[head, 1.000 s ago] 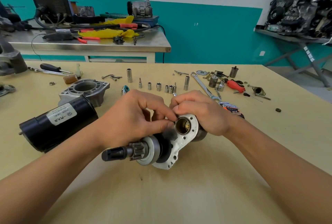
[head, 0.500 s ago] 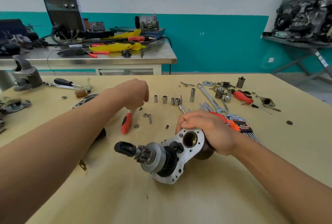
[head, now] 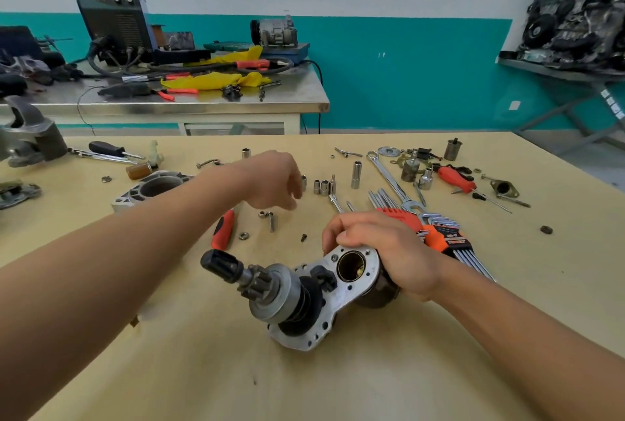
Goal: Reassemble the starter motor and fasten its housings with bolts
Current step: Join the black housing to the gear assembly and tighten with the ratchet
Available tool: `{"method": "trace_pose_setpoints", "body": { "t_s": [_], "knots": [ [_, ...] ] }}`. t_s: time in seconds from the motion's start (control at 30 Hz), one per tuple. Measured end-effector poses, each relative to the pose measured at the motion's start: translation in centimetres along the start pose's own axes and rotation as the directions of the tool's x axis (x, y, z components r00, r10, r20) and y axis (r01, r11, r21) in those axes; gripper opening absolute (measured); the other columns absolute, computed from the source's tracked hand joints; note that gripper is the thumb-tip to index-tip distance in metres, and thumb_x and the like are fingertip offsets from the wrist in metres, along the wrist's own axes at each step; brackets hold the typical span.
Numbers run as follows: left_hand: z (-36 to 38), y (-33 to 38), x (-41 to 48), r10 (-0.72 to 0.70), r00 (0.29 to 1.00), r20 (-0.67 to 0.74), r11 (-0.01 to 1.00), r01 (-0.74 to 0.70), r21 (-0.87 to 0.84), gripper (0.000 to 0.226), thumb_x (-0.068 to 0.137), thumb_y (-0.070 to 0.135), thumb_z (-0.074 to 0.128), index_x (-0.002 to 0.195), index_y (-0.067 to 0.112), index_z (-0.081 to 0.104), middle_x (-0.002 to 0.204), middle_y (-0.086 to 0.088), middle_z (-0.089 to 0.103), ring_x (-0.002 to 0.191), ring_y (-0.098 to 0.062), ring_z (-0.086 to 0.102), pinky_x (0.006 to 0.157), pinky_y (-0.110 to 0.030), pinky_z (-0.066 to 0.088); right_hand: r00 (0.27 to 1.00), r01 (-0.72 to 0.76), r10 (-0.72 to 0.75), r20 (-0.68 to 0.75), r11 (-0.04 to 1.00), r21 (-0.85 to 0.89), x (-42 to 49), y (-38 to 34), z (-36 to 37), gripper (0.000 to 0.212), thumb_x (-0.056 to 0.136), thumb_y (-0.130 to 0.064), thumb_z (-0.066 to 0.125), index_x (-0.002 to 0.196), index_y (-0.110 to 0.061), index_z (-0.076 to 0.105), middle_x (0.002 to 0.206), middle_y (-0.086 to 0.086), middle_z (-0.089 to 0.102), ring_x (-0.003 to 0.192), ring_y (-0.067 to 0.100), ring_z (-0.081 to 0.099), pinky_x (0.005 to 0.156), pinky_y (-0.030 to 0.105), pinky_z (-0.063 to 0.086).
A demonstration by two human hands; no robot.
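Observation:
The starter assembly (head: 304, 288) lies on the wooden table, its black-tipped pinion shaft pointing left and a silver flange plate with a brass-lined bore facing me. My right hand (head: 382, 248) grips the top and back of this assembly. My left hand (head: 274, 180) hovers above the table just over a loose bolt (head: 270, 219), fingers hanging loosely curled and holding nothing that I can see. A nut (head: 243, 235) and a small dark screw (head: 303, 237) lie nearby. The aluminium nose housing (head: 148, 189) sits at the left, partly behind my left forearm.
A red-handled screwdriver (head: 223, 229) lies under my left wrist. Several sockets (head: 323, 185), a spanner (head: 392, 180) and an orange hex key set (head: 439, 238) crowd the table behind my right hand. A steel bench (head: 203, 106) with tools stands beyond.
My left hand left the flange bore and reached out to the loose fasteners. The view has shifted, so the black motor body is hidden. My right hand stays on the assembly.

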State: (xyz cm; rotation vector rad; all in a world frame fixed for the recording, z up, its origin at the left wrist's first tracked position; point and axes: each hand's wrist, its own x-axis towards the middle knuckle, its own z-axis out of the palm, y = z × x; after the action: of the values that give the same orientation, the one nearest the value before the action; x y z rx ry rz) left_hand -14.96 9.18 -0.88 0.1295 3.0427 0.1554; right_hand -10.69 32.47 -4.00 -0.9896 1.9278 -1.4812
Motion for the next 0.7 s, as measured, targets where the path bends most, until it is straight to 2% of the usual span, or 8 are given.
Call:
{"method": "trace_pose_setpoints", "body": {
  "t_s": [0.07, 0.13, 0.33, 0.47, 0.53, 0.6, 0.63, 0.7],
  "knots": [
    [0.1, 1.6, -1.1, 0.066, 0.995, 0.070, 0.995, -0.061, -0.079, 0.020, 0.086, 0.034, 0.076, 0.105, 0.027, 0.074, 0.091, 0.016, 0.066, 0.089, -0.007, 0.062, 0.082, -0.025, 0.044, 1.000, -0.016, 0.017, -0.010, 0.998, 0.063, 0.0, 0.1, 0.1, 0.022, 0.079, -0.026, 0.051, 0.089, -0.015, 0.066, 0.081, 0.002, 0.064, 0.078, 0.015, 0.060, 0.075, 0.033, 0.039],
    [0.2, 2.7, -2.0, 0.081, 0.989, 0.127, 0.994, -0.071, -0.088, 0.023, 0.085, 0.037, 0.076, 0.105, 0.027, 0.074, 0.094, 0.014, 0.067, 0.090, -0.009, 0.063, 0.080, -0.026, 0.044, 0.999, -0.044, 0.045, -0.005, 0.990, 0.137, 0.0, 0.1, 0.1, 0.024, 0.078, -0.025, 0.052, 0.094, -0.015, 0.067, 0.086, 0.014, 0.061, 0.079, 0.026, 0.058, 0.075, 0.037, 0.040],
    [1.0, 4.0, -2.9, 0.046, 0.992, 0.121, 0.998, -0.039, -0.057, 0.020, 0.087, 0.030, 0.074, 0.106, 0.024, 0.074, 0.097, 0.005, 0.068, 0.095, -0.017, 0.063, 0.092, -0.038, 0.052, 0.997, -0.068, 0.071, -0.020, 0.989, 0.131, -0.1, 0.0, 0.2, 0.038, 0.077, -0.025, 0.052, 0.109, -0.011, 0.066, 0.085, -0.001, 0.068, 0.083, 0.020, 0.062, 0.078, 0.035, 0.042],
    [1.1, 4.2, -3.2, 0.061, 0.993, 0.097, 0.998, -0.059, -0.023, 0.013, 0.088, 0.027, 0.074, 0.099, 0.021, 0.075, 0.085, 0.011, 0.065, 0.090, -0.016, 0.064, 0.083, -0.031, 0.051, 0.997, -0.067, 0.071, -0.026, 0.992, 0.110, -0.3, -0.5, 0.4, 0.034, 0.076, -0.026, 0.051, 0.104, -0.016, 0.068, 0.088, 0.002, 0.067, 0.086, 0.023, 0.062, 0.080, 0.037, 0.042],
    [0.6, 4.3, -3.6, 0.060, 0.995, 0.080, 0.998, -0.060, -0.005, 0.011, 0.088, 0.022, 0.073, 0.098, 0.019, 0.076, 0.087, 0.009, 0.069, 0.087, -0.013, 0.064, 0.078, -0.026, 0.047, 0.997, -0.062, 0.066, -0.041, 0.994, 0.093, -0.4, -0.6, 0.5, 0.031, 0.077, -0.028, 0.050, 0.101, -0.019, 0.068, 0.090, 0.000, 0.067, 0.090, 0.024, 0.061, 0.083, 0.037, 0.043],
    [-1.4, 3.7, -4.8, 0.035, 0.999, 0.000, 0.998, -0.035, -0.053, 0.013, 0.089, 0.018, 0.071, 0.101, 0.017, 0.076, 0.096, 0.005, 0.075, 0.084, -0.011, 0.066, 0.079, -0.025, 0.049, 0.996, -0.047, 0.051, -0.074, 0.998, 0.048, -0.6, -0.6, 0.6, 0.030, 0.077, -0.031, 0.050, 0.098, -0.022, 0.069, 0.090, -0.007, 0.067, 0.096, 0.021, 0.061, 0.087, 0.037, 0.042],
    [-3.0, 3.2, -5.7, 0.015, 0.997, -0.082, 0.991, -0.026, -0.133, 0.013, 0.089, 0.017, 0.071, 0.101, 0.016, 0.076, 0.095, 0.005, 0.076, 0.080, -0.012, 0.068, 0.077, -0.024, 0.053, 0.995, -0.044, 0.048, -0.091, 0.998, 0.041, -0.5, -0.6, 0.7, 0.028, 0.076, -0.031, 0.050, 0.094, -0.024, 0.070, 0.088, -0.009, 0.067, 0.096, 0.019, 0.061, 0.086, 0.036, 0.042],
    [-6.4, 2.3, -8.5, -0.054, 0.958, -0.283, 0.910, -0.069, -0.409, 0.008, 0.089, 0.014, 0.070, 0.093, 0.017, 0.077, 0.083, 0.003, 0.076, 0.071, -0.012, 0.069, 0.063, -0.017, 0.056, 0.990, -0.047, 0.059, -0.132, 0.994, 0.096, -0.3, -0.4, 1.2, 0.022, 0.075, -0.030, 0.052, 0.084, -0.028, 0.072, 0.081, -0.008, 0.066, 0.085, 0.015, 0.062, 0.074, 0.032, 0.045]
  ]
}}
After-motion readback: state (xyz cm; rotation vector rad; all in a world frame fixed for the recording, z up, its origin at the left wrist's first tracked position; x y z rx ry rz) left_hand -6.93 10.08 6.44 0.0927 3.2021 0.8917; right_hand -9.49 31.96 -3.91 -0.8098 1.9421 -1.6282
